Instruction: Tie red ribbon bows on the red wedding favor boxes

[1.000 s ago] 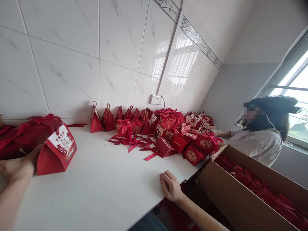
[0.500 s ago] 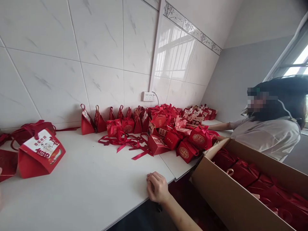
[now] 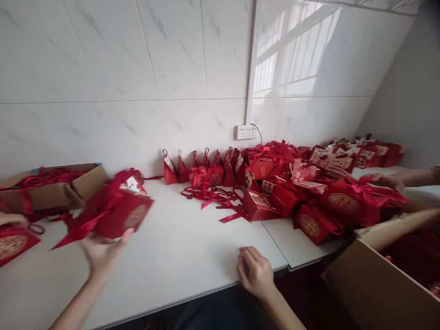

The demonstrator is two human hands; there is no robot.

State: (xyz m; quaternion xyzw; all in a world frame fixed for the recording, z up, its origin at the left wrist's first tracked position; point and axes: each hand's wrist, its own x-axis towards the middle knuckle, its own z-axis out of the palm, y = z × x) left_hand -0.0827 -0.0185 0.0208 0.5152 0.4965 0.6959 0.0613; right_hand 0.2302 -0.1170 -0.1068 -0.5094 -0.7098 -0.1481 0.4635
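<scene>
Left hand: gripping a ribboned red box from below in a wide, half-open grasp, holding it tilted over the white table. Right hand: curling into a loose fist, holding nothing visible, resting at the table's near edge. Brown carton: standing beyond, leftward, holding red ribbons.

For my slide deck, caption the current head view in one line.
Left hand holding a ribboned red box, right hand curled at the edge of the white table, more red boxes beyond.
</scene>
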